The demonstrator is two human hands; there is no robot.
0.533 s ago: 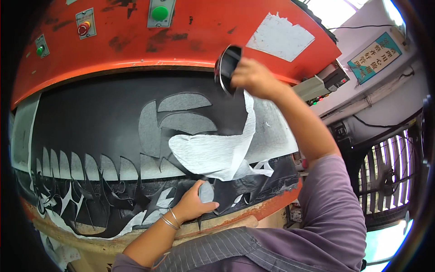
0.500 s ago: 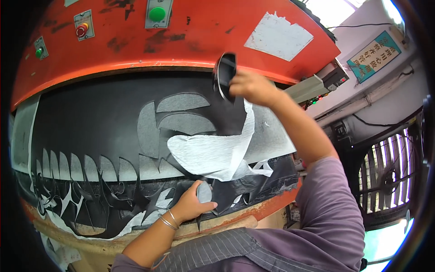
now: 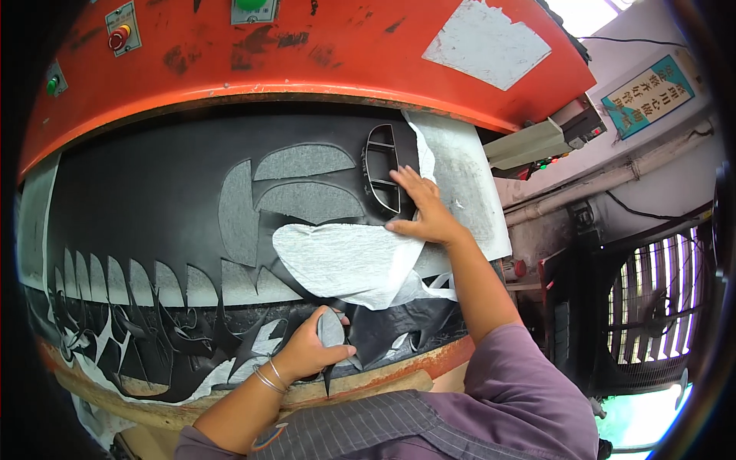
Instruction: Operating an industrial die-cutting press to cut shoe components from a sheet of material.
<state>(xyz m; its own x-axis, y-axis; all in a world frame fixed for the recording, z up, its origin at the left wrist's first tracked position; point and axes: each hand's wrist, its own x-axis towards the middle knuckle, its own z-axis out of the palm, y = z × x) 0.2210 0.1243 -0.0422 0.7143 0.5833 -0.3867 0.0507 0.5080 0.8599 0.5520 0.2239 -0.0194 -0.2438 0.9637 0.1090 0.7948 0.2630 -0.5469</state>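
Note:
A black half-round cutting die (image 3: 382, 183) with inner crossbars lies on the black sheet material (image 3: 138, 192). My right hand (image 3: 431, 215) is open, fingers spread, its fingertips at the die's right edge. Close to my body, my left hand (image 3: 300, 351) is closed around a rounded grey cut piece (image 3: 331, 328). A pale flap of the sheet's underside (image 3: 337, 261) lies folded over between the hands. Left of the die are half-round cutouts (image 3: 305, 162) showing grey inside their outlines.
An orange machine beam (image 3: 322, 69) with buttons spans the far side. Torn black offcuts (image 3: 169, 345) hang along the near edge. A pale board (image 3: 460, 176) shows at the right. A control box (image 3: 579, 126) and a large fan (image 3: 652, 299) stand further right.
My right hand has lowered the die from the air onto the black sheet and opened, letting go of it. My left hand still holds the grey piece, slightly further left in view.

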